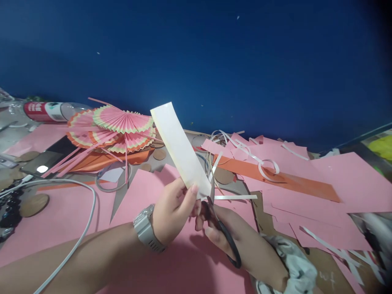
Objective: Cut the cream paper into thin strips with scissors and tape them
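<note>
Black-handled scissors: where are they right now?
In the head view, low and just right of centre, the black-handled scissors are in the right hand, blades meeting the white paper strip held by the left hand.

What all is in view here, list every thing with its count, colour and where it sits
paper strip: one, white, held up at centre
scissors: one pair, black handles, at the strip's lower end
folded paper fans: several, pink with yellow edges, left of centre
pink sheets: many, spread over the table
orange strip: one, right of centre
bottle: one, clear with red label, lying far left
cable: one, white, lower left
phone: one, dark, left
wristwatch: one, silver, left wrist
left hand: pinches the strip
right hand: grips the scissors
</note>
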Available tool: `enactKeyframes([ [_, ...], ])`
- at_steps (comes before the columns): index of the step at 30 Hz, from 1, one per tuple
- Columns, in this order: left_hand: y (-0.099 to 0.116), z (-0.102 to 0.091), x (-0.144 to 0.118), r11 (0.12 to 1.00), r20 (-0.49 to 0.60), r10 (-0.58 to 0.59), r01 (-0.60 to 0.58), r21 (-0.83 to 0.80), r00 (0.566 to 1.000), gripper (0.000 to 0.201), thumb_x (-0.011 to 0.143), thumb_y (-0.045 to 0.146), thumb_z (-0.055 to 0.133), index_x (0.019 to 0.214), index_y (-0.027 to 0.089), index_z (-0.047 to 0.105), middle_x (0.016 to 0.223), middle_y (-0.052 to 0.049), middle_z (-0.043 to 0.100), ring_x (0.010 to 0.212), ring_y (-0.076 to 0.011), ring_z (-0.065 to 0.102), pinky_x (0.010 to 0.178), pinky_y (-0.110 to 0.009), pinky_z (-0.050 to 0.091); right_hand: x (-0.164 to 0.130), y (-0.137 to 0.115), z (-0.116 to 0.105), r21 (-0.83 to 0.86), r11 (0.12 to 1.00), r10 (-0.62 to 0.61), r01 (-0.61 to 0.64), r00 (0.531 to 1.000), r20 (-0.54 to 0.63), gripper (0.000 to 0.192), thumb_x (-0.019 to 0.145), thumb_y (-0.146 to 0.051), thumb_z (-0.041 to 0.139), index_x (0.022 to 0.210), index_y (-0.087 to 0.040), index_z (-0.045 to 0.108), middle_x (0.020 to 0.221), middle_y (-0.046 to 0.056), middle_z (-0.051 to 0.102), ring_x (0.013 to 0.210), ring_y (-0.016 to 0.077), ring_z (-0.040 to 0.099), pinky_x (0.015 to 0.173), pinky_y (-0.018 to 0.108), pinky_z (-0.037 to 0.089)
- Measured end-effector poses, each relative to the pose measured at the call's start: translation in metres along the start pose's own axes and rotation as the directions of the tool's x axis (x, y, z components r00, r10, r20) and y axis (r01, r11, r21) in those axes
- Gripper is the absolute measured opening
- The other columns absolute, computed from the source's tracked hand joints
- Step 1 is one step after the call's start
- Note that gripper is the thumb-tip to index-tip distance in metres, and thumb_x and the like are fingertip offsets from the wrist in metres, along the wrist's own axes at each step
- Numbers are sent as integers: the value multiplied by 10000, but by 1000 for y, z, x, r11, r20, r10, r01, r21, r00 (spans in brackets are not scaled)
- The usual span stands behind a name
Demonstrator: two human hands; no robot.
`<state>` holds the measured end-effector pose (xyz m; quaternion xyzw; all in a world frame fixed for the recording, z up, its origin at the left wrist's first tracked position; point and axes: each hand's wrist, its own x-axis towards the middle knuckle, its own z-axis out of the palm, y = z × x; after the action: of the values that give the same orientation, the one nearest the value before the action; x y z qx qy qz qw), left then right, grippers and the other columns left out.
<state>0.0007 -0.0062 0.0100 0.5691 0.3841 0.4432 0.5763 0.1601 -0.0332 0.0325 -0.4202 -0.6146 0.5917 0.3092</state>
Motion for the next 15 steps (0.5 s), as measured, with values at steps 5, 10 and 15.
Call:
enactKeyframes([
  [5, -2, -1, -2, 999, 22, -10, 9, 49, 1000, 298, 948, 379, 320, 749, 185, 427, 543, 46, 454, 456, -89, 509, 471, -214, 410, 2, -6, -3, 90, 996, -2, -3, 998, 58, 206, 811, -412, 584, 877, -219, 611, 557, -35, 487, 358, 92, 404, 291, 209, 383],
  [10, -6, -1, -2, 998, 5, -26, 26, 58, 1000, 286, 946, 382, 313, 756, 194, 415, 513, 56, 424, 420, -88, 480, 415, -197, 370, -6, -20, 7, 181, 981, -53, 72, 993, -109, 173, 798, -422, 600, 762, -255, 623, 565, -7, 534, 315, 100, 395, 265, 241, 369],
  [15, -4, -1, -2, 996, -24, 4, -2, 86, 1000, 260, 928, 367, 359, 735, 199, 407, 525, 62, 393, 397, -80, 437, 388, -192, 342, -1, -16, 2, 211, 977, -5, 23, 996, -85, 123, 691, -335, 729, 727, -243, 656, 489, -35, 557, 299, 106, 451, 241, 224, 377],
])
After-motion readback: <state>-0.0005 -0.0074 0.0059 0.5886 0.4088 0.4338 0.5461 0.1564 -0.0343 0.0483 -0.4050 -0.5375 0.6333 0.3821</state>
